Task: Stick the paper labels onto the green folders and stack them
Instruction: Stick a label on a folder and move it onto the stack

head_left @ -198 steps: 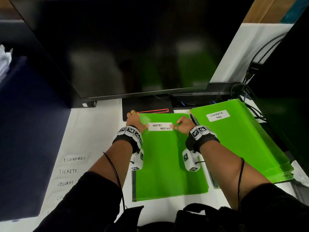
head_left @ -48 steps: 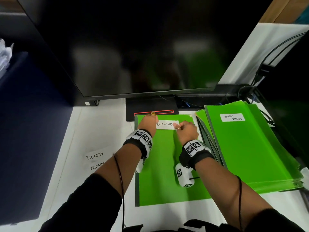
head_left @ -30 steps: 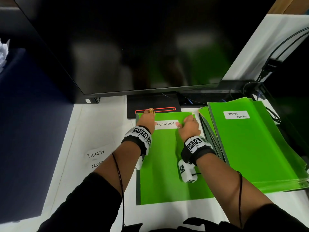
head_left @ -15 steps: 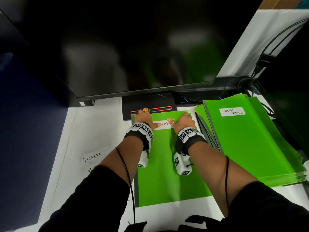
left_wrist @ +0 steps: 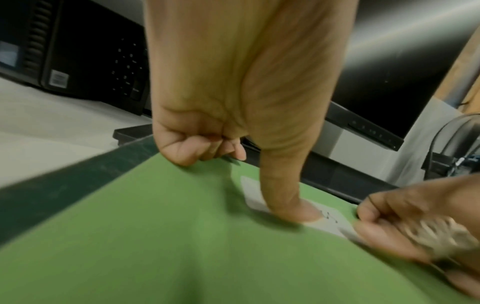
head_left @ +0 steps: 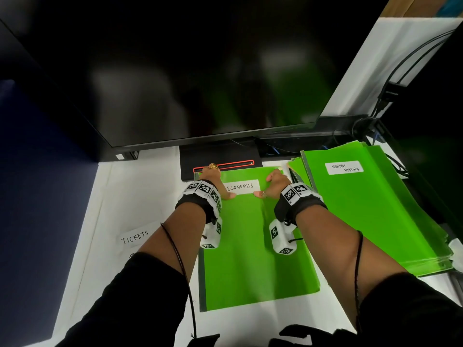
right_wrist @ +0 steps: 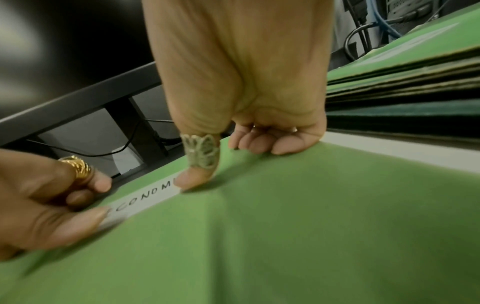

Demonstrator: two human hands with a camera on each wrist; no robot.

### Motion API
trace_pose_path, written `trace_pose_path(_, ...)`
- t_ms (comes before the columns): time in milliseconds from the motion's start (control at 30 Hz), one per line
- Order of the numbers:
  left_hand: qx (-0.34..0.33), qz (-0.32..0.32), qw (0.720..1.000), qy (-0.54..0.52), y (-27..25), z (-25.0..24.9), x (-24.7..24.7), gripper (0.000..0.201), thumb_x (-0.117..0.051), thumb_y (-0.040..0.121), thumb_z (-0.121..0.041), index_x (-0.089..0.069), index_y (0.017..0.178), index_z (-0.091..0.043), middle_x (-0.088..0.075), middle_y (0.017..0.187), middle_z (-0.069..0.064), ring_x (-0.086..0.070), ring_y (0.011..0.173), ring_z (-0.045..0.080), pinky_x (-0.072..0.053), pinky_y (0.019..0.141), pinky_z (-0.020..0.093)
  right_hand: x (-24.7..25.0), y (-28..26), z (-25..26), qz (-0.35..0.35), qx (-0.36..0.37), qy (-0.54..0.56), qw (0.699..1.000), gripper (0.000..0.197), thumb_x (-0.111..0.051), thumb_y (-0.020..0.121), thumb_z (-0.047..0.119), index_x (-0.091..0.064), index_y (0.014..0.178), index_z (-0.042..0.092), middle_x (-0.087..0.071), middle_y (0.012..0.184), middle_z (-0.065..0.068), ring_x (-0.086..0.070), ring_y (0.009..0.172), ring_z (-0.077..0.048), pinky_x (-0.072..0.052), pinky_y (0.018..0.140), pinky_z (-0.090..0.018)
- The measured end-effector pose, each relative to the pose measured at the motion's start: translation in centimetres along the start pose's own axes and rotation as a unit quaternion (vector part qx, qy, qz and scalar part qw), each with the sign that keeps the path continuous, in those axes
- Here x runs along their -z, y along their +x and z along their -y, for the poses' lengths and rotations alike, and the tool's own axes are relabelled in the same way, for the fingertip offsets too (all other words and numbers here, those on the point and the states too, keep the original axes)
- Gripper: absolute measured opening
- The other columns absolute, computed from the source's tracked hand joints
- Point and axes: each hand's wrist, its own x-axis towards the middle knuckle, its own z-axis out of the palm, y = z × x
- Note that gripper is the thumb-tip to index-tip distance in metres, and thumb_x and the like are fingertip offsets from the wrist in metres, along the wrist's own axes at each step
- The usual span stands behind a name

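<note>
A green folder lies flat in front of me, and a white paper label reading ECONOMICS sits near its far edge. My left hand presses its thumb on the label's left end, the other fingers curled with knuckles on the folder. My right hand does the same at the right end with its ringed thumb, fingers curled under. Neither hand grips anything. To the right lies a stack of green folders; the top one carries a MONTHLY MEETING label.
A large dark monitor overhangs the desk's far side, and its black base touches the folder's far edge. Loose labels, TICKETS on top, lie on the white desk at left. Cables hang at the far right.
Half a second ago both thumbs were close together over the label's middle. They have slid apart to its two ends, uncovering the whole word.
</note>
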Motion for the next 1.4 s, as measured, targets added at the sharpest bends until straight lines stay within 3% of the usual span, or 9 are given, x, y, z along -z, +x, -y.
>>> trace_pose_path(167, 0.018, -0.026, 0.999, 0.024, 0.1, -0.7, -1.1, 0.114, -0.058, 0.07, -0.073, -0.017, 0.146, 0.001, -0.023, 0.148, 0.02, -0.035, 0.134, 0.033, -0.04, 0.105, 0.036, -0.9, 0.4, 0.5, -0.004, -0.012, -0.047, 0.999, 0.114, -0.066, 0.066, 0.069, -0.022, 0.145, 0.001, -0.023, 0.153, -0.013, -0.033, 0.138, -0.029, -0.034, 0.112, -0.04)
trace_pose_path(500, 0.009, -0.023, 1.0, 0.001, 0.2, -0.1, -0.8, 0.074, -0.068, 0.084, -0.034, -0.032, 0.14, -0.001, -0.032, 0.142, 0.018, -0.042, 0.128, 0.03, -0.039, 0.104, 0.035, 0.5, 0.1, 0.2, -0.01, -0.005, -0.02, 1.0, 0.061, -0.061, 0.088, 0.04, -0.04, 0.132, 0.003, -0.045, 0.138, -0.011, -0.046, 0.126, -0.027, -0.039, 0.104, -0.034)
trace_pose_path(633, -0.005, -0.061, 0.998, -0.011, -0.3, 0.2, -0.8, 0.044, -0.048, 0.097, -0.02, -0.041, 0.133, 0.004, -0.035, 0.141, 0.021, -0.039, 0.13, 0.029, -0.036, 0.106, 0.034, 0.0, 0.1, 1.1, -0.004, -0.046, 0.007, 0.999, 0.103, -0.049, 0.079, 0.072, -0.014, 0.147, 0.003, -0.033, 0.15, -0.017, -0.04, 0.133, -0.035, -0.038, 0.107, -0.043)
trace_pose_path(733, 0.016, -0.052, 0.998, -0.028, -0.2, 0.0, -0.8, 0.072, -0.041, 0.094, -0.052, -0.031, 0.14, 0.002, -0.027, 0.148, 0.022, -0.04, 0.131, 0.033, -0.04, 0.103, 0.039, -1.1, 0.0, 1.9, -0.045, -0.055, -0.024, 0.997, 0.113, -0.05, 0.076, 0.074, -0.004, 0.149, 0.001, -0.027, 0.152, -0.02, -0.037, 0.135, -0.037, -0.038, 0.107, -0.044)
trace_pose_path(800, 0.025, -0.044, 0.999, -0.01, -0.1, -0.4, -1.0, 0.098, -0.043, 0.081, -0.072, -0.024, 0.145, 0.0, -0.024, 0.151, 0.02, -0.041, 0.132, 0.033, -0.044, 0.101, 0.039, -1.4, 0.1, 1.9, -0.069, -0.056, -0.014, 0.996, 0.104, -0.053, 0.08, 0.067, -0.011, 0.147, 0.0, -0.037, 0.147, -0.019, -0.042, 0.131, -0.036, -0.041, 0.104, -0.043)
trace_pose_path(867, 0.023, -0.053, 0.998, 0.027, 0.0, -0.7, -1.2, 0.103, -0.046, 0.076, -0.076, -0.026, 0.144, 0.0, -0.028, 0.15, 0.019, -0.047, 0.126, 0.031, -0.049, 0.096, 0.036, -1.3, 0.3, 1.8, -0.077, -0.056, 0.007, 0.995, 0.089, -0.055, 0.083, 0.061, -0.026, 0.142, 0.001, -0.051, 0.134, -0.017, -0.051, 0.122, -0.034, -0.045, 0.098, -0.041)
trace_pose_path(1000, 0.031, -0.063, 0.998, 0.004, 0.4, -0.8, -0.9, 0.076, -0.049, 0.087, -0.059, -0.038, 0.135, -0.001, -0.045, 0.135, 0.016, -0.052, 0.117, 0.028, -0.047, 0.091, 0.034, -1.0, 0.4, 1.6, -0.079, -0.044, 0.012, 0.996, 0.064, -0.055, 0.088, 0.052, -0.041, 0.126, 0.003, -0.06, 0.119, -0.015, -0.058, 0.11, -0.032, -0.047, 0.087, -0.038)
trace_pose_path(1233, 0.024, -0.041, 0.999, -0.006, 0.6, -0.6, -0.9, 0.058, -0.059, 0.089, -0.037, -0.041, 0.132, -0.002, -0.041, 0.135, 0.017, -0.048, 0.121, 0.03, -0.044, 0.098, 0.035, 0.3, 0.8, 1.2, -0.016, -0.037, -0.055, 0.998, 0.069, -0.052, 0.087, 0.057, -0.046, 0.125, -0.001, -0.051, 0.132, -0.014, -0.053, 0.117, -0.031, -0.043, 0.09, -0.037)
trace_pose_path(1400, 0.034, -0.023, 0.999, -0.014, 0.7, -0.4, -1.1, 0.052, -0.064, 0.085, -0.025, -0.048, 0.131, -0.008, -0.035, 0.136, 0.015, -0.047, 0.121, 0.029, -0.044, 0.098, 0.035, 1.1, 0.4, 0.5, 0.011, -0.011, -0.129, 0.992, 0.061, -0.055, 0.089, 0.049, -0.047, 0.13, 0.004, -0.044, 0.139, -0.009, -0.042, 0.13, -0.027, -0.027, 0.114, -0.038)
